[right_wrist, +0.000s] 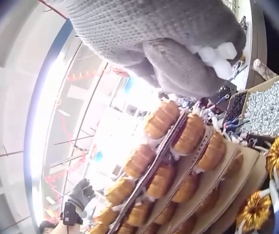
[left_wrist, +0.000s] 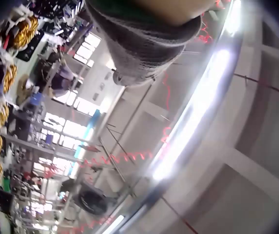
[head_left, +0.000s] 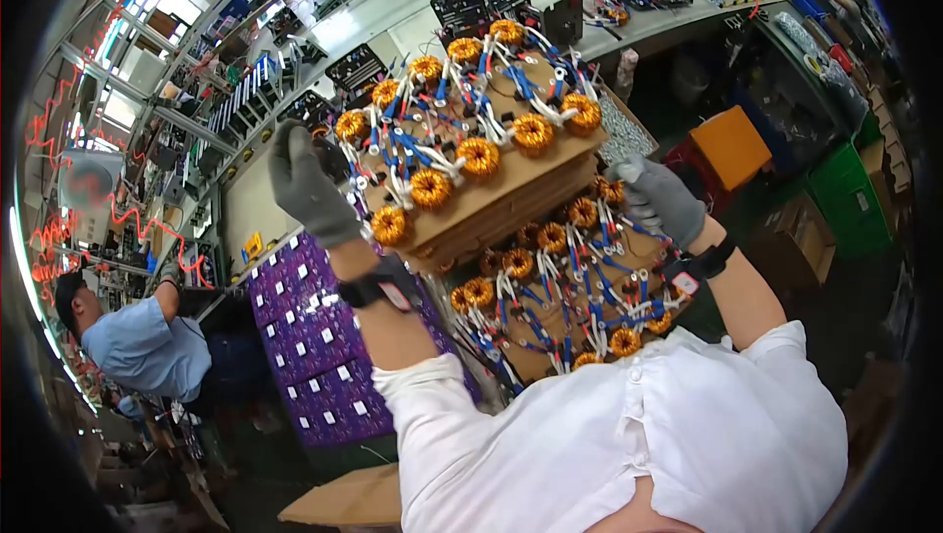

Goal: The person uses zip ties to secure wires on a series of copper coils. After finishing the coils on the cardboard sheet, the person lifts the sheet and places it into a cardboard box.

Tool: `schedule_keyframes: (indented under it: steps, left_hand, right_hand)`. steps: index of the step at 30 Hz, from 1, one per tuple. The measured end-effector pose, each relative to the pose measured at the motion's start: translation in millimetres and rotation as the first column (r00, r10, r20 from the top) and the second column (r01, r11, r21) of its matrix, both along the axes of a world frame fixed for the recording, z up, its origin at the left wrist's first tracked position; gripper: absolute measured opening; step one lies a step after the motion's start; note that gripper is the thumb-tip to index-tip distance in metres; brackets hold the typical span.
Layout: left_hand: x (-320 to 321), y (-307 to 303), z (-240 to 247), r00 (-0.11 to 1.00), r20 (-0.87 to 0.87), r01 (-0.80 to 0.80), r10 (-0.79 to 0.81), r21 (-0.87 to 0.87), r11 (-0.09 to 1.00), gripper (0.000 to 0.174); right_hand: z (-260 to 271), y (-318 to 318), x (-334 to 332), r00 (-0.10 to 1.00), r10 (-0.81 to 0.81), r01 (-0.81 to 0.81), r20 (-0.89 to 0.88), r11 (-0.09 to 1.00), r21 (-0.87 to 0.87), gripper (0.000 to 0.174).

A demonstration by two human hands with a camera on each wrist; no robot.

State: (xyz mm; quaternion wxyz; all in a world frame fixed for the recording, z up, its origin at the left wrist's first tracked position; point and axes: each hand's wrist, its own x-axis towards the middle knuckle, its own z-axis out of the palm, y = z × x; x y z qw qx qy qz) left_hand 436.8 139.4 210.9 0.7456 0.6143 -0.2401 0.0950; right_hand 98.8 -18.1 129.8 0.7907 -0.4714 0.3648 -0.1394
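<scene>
My gloved left hand (head_left: 309, 189) is raised beside the left edge of a tall stack of cardboard sheets (head_left: 511, 204), fingers loosely extended with nothing visible in them. Copper-wound ring coils (head_left: 479, 157) with blue, red and white leads cover the stack's top sheet. In the left wrist view, the grey glove (left_wrist: 139, 53) points away from the coils at the left. My gloved right hand (head_left: 660, 201) is at the stack's right side. Its fingers and thumb curl around several small white pieces (right_wrist: 220, 58), above coils layered between the sheets in the right wrist view.
A lower sheet of coils (head_left: 580, 278) lies nearer my body. Purple printed sheeting (head_left: 314, 336) is on the left. A box of small metal parts (right_wrist: 271, 107) sits beyond the stack. An orange bin (head_left: 730, 147) stands at right, and another person (head_left: 147, 336) works at far left.
</scene>
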Motion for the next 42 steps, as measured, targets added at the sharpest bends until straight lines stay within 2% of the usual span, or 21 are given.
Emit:
schedule_keyframes:
  steps: [1, 3, 4, 5, 7, 9, 11, 13, 17, 21, 23, 26, 27, 29, 30, 32, 33, 34, 35, 37, 42]
  left_hand:
    - [-30.3, 5.9, -6.2, 0.993, -0.053, 0.097, -0.102, -0.092, 0.991, 0.026]
    - [-100.3, 11.4, -30.8, 0.979, -0.176, 0.126, -0.107, 0.098, 0.987, 0.025]
    - [-115.2, 11.7, -65.9, 0.952, 0.055, 0.286, -0.300, 0.181, 0.941, 0.028]
    - [-153.8, 11.5, -59.7, 0.855, -0.324, 0.475, -0.406, 0.173, 0.863, 0.030]
    - [-205.4, 7.6, -77.3, 0.726, -0.528, 0.597, -0.441, 0.165, 0.785, 0.031]
    - [-244.3, 8.3, -89.3, 0.696, -0.529, 0.629, -0.486, 0.123, 0.768, 0.030]
    - [-268.2, 9.0, -107.5, 0.745, -0.504, 0.552, -0.437, 0.097, 0.829, 0.023]
    - [-294.2, 5.6, -110.0, 0.810, -0.467, 0.466, -0.356, 0.142, 0.873, 0.021]
    - [-353.8, -12.1, -122.6, 0.768, -0.579, 0.408, -0.273, 0.114, 0.906, 0.022]
    - [-398.0, -30.5, -179.3, 0.608, -0.760, 0.493, -0.228, 0.137, 0.859, 0.027]
    - [-418.6, -43.9, -200.0, 0.572, -0.795, 0.578, -0.204, 0.213, 0.788, 0.029]
    - [-441.3, -69.7, -228.5, 0.896, -0.428, 0.425, -0.118, 0.750, 0.507, 0.040]
    - [-443.3, -81.6, -217.8, 0.898, -0.427, 0.420, -0.112, 0.751, 0.509, 0.040]
    - [-445.1, -105.7, -208.8, 0.941, -0.339, 0.336, 0.008, 0.935, 0.115, 0.047]
    - [-443.1, -116.8, -213.0, 0.948, -0.318, 0.318, 0.006, 0.948, 0.011, 0.052]
    - [-446.9, -118.2, -217.4, 0.933, -0.355, 0.349, 0.059, 0.933, 0.091, 0.050]
    - [-448.6, -119.2, -214.8, 0.913, -0.395, 0.376, 0.100, 0.911, 0.170, 0.049]
    - [-454.3, -114.5, -225.5, 0.917, -0.379, 0.317, 0.128, 0.883, 0.345, 0.048]
    - [-456.8, -110.7, -230.5, 0.917, -0.378, 0.317, 0.130, 0.885, 0.342, 0.048]
    - [-460.2, -102.6, -232.8, 0.888, -0.448, 0.294, 0.099, 0.721, 0.627, 0.044]
    - [-464.7, -108.9, -232.2, 0.858, -0.501, 0.280, 0.118, 0.647, 0.709, 0.041]
  right_hand:
    - [3.3, 11.3, -0.6, 0.994, 0.093, -0.091, 0.063, 0.995, -0.042, 0.026]
    - [0.7, 26.3, -1.7, 0.968, 0.208, -0.197, 0.141, 0.976, -0.090, 0.027]
    - [7.8, 33.4, -3.8, 0.957, 0.253, -0.246, 0.145, 0.967, -0.064, 0.027]
    - [11.6, 38.3, -7.6, 0.951, 0.273, -0.267, 0.146, 0.962, -0.061, 0.027]
    - [13.3, 42.6, -19.9, 0.920, 0.383, -0.374, 0.081, 0.921, -0.109, 0.027]
    - [6.2, 39.4, -33.2, 0.887, 0.454, -0.449, 0.087, 0.891, -0.069, 0.028]
    - [5.3, 36.4, -50.7, 0.842, 0.533, -0.536, -0.082, 0.810, -0.238, 0.031]
    - [-8.8, 22.7, -72.0, 0.860, 0.509, -0.506, 0.040, 0.860, -0.061, 0.030]
    - [-42.1, -13.3, -115.4, 0.877, 0.477, -0.472, 0.068, 0.878, -0.077, 0.030]
    - [-52.7, -51.6, -168.4, 0.900, 0.435, -0.434, -0.023, 0.891, -0.130, 0.031]
    - [-71.5, -75.5, -195.8, 0.868, 0.491, -0.497, -0.077, 0.860, -0.116, 0.033]
    - [-95.4, -94.1, -221.6, 0.842, 0.495, -0.514, -0.213, 0.857, -0.040, 0.028]
    - [-104.3, -98.0, -224.2, 0.839, 0.501, -0.520, -0.211, 0.853, -0.040, 0.028]
    - [-123.6, -103.9, -227.3, 0.832, 0.505, -0.532, -0.231, 0.844, -0.068, 0.025]
    - [-130.1, -106.9, -226.7, 0.828, 0.511, -0.538, -0.230, 0.840, -0.067, 0.025]
    - [-137.9, -111.7, -220.7, 0.819, 0.544, -0.572, -0.181, 0.756, -0.318, 0.025]
    - [-137.5, -113.2, -217.4, 0.818, 0.547, -0.574, -0.179, 0.755, -0.317, 0.025]
    - [-136.5, -113.9, -213.6, 0.834, 0.527, -0.545, -0.162, 0.742, -0.392, 0.024]
    - [-136.1, -115.3, -209.5, 0.849, 0.508, -0.512, -0.144, 0.724, -0.463, 0.024]
    - [-138.6, -118.7, -201.1, 0.830, 0.528, -0.544, -0.179, 0.693, -0.474, 0.023]
    - [-146.5, -134.3, -177.6, 0.815, 0.552, -0.574, -0.177, 0.725, -0.380, 0.021]
